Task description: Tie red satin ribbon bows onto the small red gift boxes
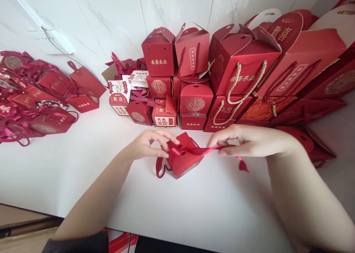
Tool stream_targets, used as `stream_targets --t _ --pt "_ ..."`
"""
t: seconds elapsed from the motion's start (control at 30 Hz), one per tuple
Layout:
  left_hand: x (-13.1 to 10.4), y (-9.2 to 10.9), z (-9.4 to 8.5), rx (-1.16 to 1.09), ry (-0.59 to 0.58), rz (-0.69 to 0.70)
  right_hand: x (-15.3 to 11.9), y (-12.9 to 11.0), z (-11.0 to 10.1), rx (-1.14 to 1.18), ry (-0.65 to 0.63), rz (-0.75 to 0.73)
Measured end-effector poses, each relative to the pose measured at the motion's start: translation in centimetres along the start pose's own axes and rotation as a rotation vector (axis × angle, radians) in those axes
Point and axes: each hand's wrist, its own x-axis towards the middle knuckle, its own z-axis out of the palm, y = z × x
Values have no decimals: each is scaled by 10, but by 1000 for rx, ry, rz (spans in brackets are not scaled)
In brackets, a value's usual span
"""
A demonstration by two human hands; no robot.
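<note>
A small red gift box (186, 164) with a gold round print stands on the white table, its top flaps folded together. A dark red ribbon (198, 150) runs across its top. My left hand (151, 144) is at the box's left upper edge, thumb and fingers closed around the ribbon near the top of the box. To the right, my right hand (246, 140) pinches the ribbon's other length, and its loose tail (243, 164) hangs below the fingers. A red twisted cord handle (161, 168) lies at the box's left side.
Stacked red gift boxes (244, 68), some with rope handles, line the wall behind. At the left lies a pile of red boxes with ribbons (52, 118). An open carton (110, 74) holds more ribbon. The white table (177, 208) has its front edge near me.
</note>
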Motion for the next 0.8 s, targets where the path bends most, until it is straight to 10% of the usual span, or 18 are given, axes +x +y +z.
stream_targets --t 0.23,0.8 --pt "-27 22 -32 146 -214 -271 6 5 -4 17 -17 71" --pt "-6 20 23 160 187 -439 45 -2 32 374 81 29"
